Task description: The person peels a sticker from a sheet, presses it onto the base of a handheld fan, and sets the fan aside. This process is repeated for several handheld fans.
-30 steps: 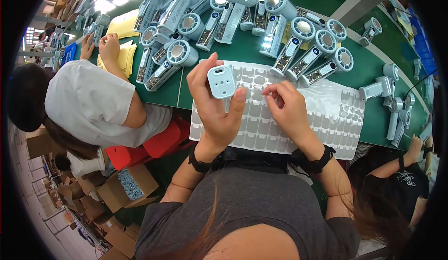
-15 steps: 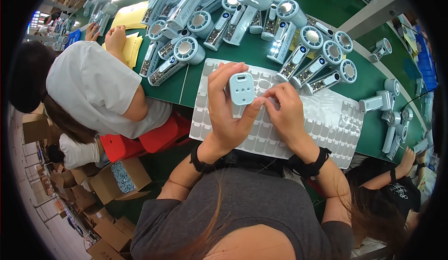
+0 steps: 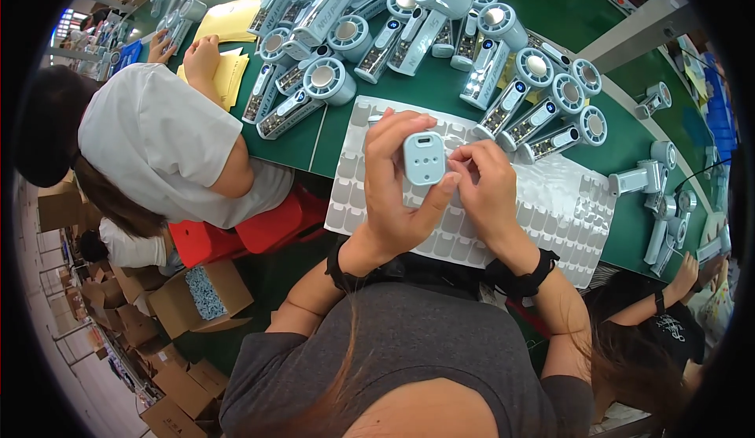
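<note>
My left hand [image 3: 393, 206] is wrapped round a light-blue handheld fan [image 3: 425, 167], whose flat end with a slot and small holes faces up; the rest of it is hidden below. Close to the right side of that end, my right hand [image 3: 489, 193] has its thumb and forefinger pinched together. Whatever is between those fingertips is too small to make out. Beneath both hands lies a white sheet of grey die-cut stickers [image 3: 546, 226], some of its places bare.
Several light-blue handheld fans [image 3: 329, 81] lie heaped across the green table [image 3: 358, 151]. Yellow envelopes [image 3: 228, 76] lie beyond a co-worker in a white shirt [image 3: 157, 139], at left on a red stool [image 3: 271, 230]. More fans [image 3: 638, 180] and another worker's hands [image 3: 686, 274] are at right.
The fan's end has tilted and shifted slightly right and down in the view. My right hand has drawn slightly away from my left thumb, its fingers still pinched.
</note>
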The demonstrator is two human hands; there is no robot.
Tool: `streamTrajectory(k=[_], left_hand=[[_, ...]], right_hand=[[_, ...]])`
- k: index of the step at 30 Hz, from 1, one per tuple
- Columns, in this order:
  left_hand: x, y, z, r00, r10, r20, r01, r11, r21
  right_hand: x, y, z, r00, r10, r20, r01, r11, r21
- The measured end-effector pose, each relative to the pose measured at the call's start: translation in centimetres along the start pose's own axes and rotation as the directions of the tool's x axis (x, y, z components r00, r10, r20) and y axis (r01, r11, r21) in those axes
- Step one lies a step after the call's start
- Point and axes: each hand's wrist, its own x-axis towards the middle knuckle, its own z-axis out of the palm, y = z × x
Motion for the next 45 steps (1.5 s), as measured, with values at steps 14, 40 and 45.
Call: streamTrajectory(k=[14,40,45], left_hand=[[-0.5,-0.5,-0.3,0.998,0.030,0.062,-0.023,0.994,-0.111],[-0.2,0.3,0.0,0.997,0.009,0.078,-0.002,0.995,-0.095],[-0.2,0.3,0.0,0.996,0.003,0.088,0.004,0.997,-0.082]], right_hand=[[3.2,-8.6,-7.0,0.892,0.255,0.373,-0.449,0.579,0.680],[3.4,-8.8,-6.9,0.916,0.210,0.341,-0.392,0.645,0.656],[3.4,-8.9,-6.8,0.919,0.220,0.327,-0.385,0.678,0.627]])
